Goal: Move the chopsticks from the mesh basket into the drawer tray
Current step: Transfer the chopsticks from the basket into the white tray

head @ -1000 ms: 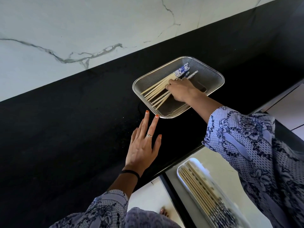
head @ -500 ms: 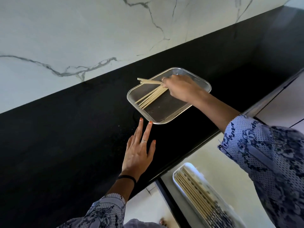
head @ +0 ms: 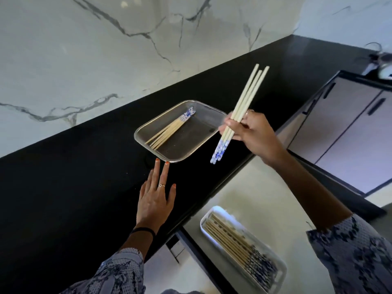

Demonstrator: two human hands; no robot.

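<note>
Right hand (head: 251,132) grips chopsticks (head: 239,111) beside mesh basket (head: 203,143).

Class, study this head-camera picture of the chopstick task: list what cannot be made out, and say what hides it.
- Drawer tray, head view: motion blur smears its chopsticks, so they cannot be counted.
- Held chopsticks: the right hand covers their middle; the exact number is unclear.
- Object at the counter's far right: cut by the frame edge, unidentifiable.
- Mesh basket: its mesh is too fine to see.

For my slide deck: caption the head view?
Right hand lifts chopsticks above mesh basket; drawer tray waits below.
</note>
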